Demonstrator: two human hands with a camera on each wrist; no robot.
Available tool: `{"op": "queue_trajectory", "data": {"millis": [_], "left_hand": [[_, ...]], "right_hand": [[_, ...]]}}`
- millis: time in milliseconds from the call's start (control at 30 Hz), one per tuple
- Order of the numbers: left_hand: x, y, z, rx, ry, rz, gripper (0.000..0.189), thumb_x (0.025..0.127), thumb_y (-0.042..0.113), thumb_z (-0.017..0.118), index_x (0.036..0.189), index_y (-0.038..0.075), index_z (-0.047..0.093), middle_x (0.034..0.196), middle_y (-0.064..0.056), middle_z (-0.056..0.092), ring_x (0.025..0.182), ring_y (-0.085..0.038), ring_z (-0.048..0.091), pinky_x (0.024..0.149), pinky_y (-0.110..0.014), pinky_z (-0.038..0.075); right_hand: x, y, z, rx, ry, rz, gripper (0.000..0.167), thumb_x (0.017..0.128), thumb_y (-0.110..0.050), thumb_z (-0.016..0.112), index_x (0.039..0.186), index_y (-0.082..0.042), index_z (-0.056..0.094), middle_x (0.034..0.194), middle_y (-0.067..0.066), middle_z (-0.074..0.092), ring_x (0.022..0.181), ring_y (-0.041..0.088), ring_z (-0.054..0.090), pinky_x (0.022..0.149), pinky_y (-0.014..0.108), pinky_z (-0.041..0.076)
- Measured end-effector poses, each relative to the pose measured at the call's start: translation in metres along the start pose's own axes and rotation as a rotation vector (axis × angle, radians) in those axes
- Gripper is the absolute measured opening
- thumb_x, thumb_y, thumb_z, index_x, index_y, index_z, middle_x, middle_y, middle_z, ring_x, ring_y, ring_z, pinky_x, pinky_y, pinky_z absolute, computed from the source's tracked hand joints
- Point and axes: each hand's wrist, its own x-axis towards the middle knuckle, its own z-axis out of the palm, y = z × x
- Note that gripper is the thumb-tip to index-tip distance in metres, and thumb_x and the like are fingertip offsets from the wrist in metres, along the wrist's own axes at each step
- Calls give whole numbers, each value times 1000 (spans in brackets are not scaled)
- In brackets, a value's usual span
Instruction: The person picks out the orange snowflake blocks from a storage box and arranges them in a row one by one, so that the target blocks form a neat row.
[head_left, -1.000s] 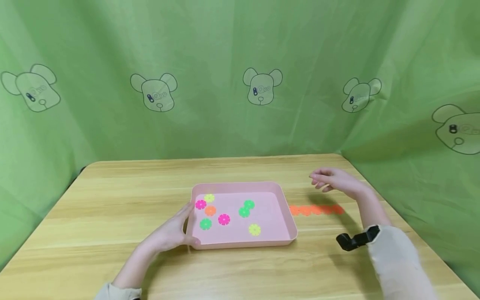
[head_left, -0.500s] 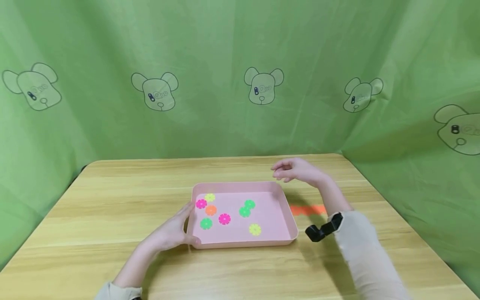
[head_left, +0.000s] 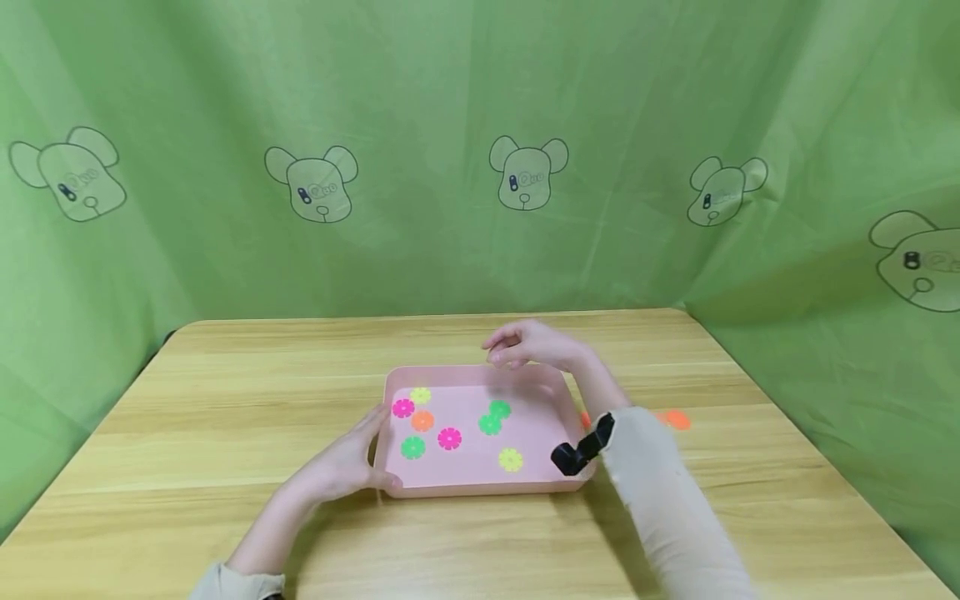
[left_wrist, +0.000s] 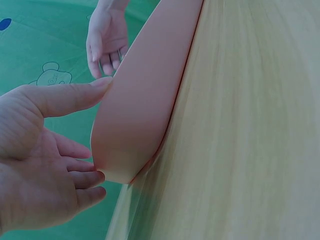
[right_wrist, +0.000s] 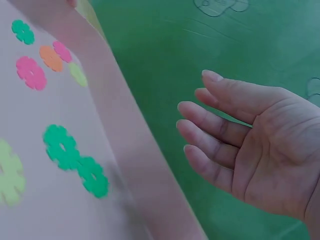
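A shallow pink tray lies on the table with notched, flower-shaped plastic discs inside. My left hand holds the tray's near left corner, thumb on the front rim and fingers along the left wall. Over the far rim hovers my right hand, fingers loosely bent; the right wrist view shows its bare palm. Two green discs overlap in the tray's middle. A yellow disc lies near the front, a pink disc left of centre. Several others, including an orange disc, gather at the left.
To the tray's right, orange discs lie in a row on the wooden table, mostly hidden behind my right sleeve. A black wrist camera hangs from that sleeve over the tray's right side. A green curtain surrounds the table.
My right hand has swept left from above the orange row to the tray's far rim, its forearm now covering most of the row. My left hand and the tray stay in place.
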Motion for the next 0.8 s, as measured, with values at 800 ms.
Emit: {"op": "queue_trajectory", "data": {"millis": [800], "left_hand": [[1,-2,-4,-16,-17,20,101,69,14,79,146,-4,16,152,-21,11,138,-38,11,109,-54,12]], "right_hand": [[65,-3,70,51,-312,24,39,83,-6,67,119,5,57,99,8,67,85,18,61,76,34,50]]}}
